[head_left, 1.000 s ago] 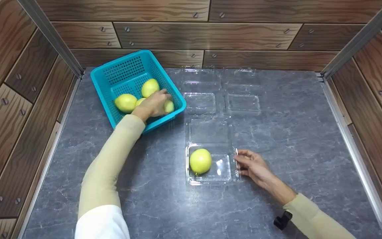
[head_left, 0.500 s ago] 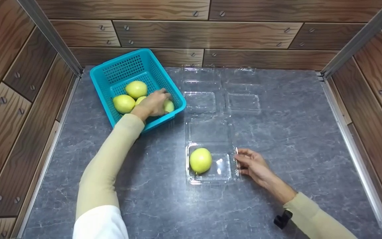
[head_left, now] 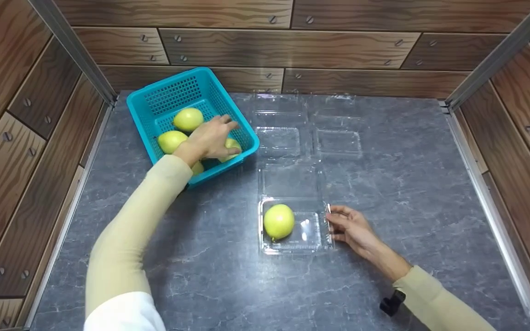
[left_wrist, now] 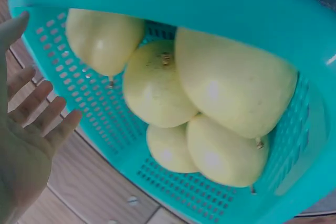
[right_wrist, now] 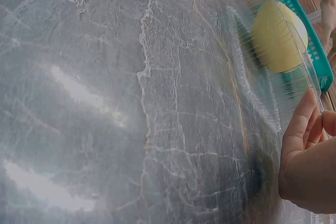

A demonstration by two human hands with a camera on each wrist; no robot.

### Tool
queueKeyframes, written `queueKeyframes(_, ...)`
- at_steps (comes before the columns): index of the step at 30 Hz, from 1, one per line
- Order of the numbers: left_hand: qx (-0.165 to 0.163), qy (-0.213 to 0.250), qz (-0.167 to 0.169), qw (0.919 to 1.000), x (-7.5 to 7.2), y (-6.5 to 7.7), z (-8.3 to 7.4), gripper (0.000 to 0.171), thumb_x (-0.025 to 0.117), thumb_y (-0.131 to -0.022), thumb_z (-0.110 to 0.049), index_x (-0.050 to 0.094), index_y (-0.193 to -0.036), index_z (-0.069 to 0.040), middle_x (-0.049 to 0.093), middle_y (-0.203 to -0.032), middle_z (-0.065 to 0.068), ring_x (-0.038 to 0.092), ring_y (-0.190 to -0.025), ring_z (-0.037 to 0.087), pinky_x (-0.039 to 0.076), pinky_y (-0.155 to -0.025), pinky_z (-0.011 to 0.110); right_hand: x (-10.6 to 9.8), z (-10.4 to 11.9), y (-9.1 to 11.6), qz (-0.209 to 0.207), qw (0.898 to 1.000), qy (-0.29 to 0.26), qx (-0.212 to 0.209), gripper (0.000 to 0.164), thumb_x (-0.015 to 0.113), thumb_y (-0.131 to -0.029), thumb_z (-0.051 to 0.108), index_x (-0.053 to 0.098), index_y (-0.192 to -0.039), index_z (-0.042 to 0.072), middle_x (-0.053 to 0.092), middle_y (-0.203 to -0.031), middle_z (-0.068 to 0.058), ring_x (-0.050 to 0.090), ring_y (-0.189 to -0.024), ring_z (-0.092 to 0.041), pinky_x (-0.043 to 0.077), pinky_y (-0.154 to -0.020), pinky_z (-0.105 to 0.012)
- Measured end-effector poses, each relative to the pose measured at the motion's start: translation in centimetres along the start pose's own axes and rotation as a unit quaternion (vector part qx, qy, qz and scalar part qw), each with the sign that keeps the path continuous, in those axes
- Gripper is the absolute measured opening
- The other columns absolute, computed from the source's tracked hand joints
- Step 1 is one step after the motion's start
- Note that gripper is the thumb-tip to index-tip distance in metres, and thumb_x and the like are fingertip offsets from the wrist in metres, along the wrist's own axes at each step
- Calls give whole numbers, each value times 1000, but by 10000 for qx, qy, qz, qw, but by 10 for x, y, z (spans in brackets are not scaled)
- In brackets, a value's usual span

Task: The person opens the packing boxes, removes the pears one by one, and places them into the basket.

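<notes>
Over the blue-green plastic basket [head_left: 173, 96] my left hand [head_left: 212, 138] hovers with its fingers spread, holding nothing. Several yellow-green pear-like fruits [left_wrist: 157, 85] with short stems lie inside the basket; in the head view the hand and wrist partly cover some of them. In the left wrist view the fingers reach along the basket's side, apart from the fruits. My right hand [head_left: 357, 232] pinches the right edge of an open clear plastic clamshell container [head_left: 308, 241] on the dark marbled table. One such fruit [head_left: 279, 222] sits in the left part of its base.
Two more open clear containers [head_left: 278, 140] stand side by side behind, right of the basket. Wood-patterned walls [head_left: 288, 48] enclose the table at the back and sides. A black device [head_left: 392, 302] sits at the right sleeve.
One fruit has moved left inside the basket. My left hand has risen off the fruits at the basket's right side and spread its fingers. The right hand has stayed at the container's edge.
</notes>
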State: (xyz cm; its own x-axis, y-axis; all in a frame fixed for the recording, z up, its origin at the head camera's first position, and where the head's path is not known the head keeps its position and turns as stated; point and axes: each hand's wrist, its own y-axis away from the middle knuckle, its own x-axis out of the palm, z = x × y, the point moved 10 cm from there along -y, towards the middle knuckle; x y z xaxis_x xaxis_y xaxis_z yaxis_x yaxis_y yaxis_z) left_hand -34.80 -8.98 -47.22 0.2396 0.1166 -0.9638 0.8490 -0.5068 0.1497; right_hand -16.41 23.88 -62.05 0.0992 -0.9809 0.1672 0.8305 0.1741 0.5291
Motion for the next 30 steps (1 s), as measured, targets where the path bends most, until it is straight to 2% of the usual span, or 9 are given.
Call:
queueKeyframes(7,726,-294,-109,9969,-11,11,-40,74,69,-95,-58,55,-149,-10,53,-153,20,52,-140,41,52,-115,58,0,1,0,0,10000,38,-10,22,68,-102,13,56,-120,11,66,-91,7,64,-72,-8,58,-65,-23)
queueKeyframes(11,1083,-531,-47,9927,-8,19,-66,77,67,-95,-60,53,-152,-10,49,-159,22,49,-146,43,49,-118,58,0,0,-1,-3,10000,-6,-34,18,68,-102,11,57,-117,13,67,-89,8,63,-71,-8,58,-64,-23)
queueKeyframes(19,1942,-794,59,9777,9,35,-116,78,70,-93,-60,54,-150,-10,55,-151,20,55,-140,40,50,-119,54,0,0,-1,-30,10000,-68,-58,17,66,-102,9,58,-116,13,67,-88,8,63,-71,-8,59,-65,-23)
queueKeyframes(26,2479,-953,202,9639,32,51,-147,76,71,-93,-60,53,-150,-13,57,-148,13,57,-136,33,51,-118,49,0,0,-1,-32,10000,-76,-29,18,67,-102,10,57,-117,13,67,-89,8,63,-71,-8,58,-65,-23)
queueKeyframes(30,2699,-1005,406,9568,47,60,-161,76,69,-95,-61,52,-151,-14,56,-150,13,54,-141,35,48,-122,50,0,0,-1,-20,10000,-30,-26,18,67,-102,11,58,-117,13,66,-89,8,63,-71,-8,58,-65,-23)
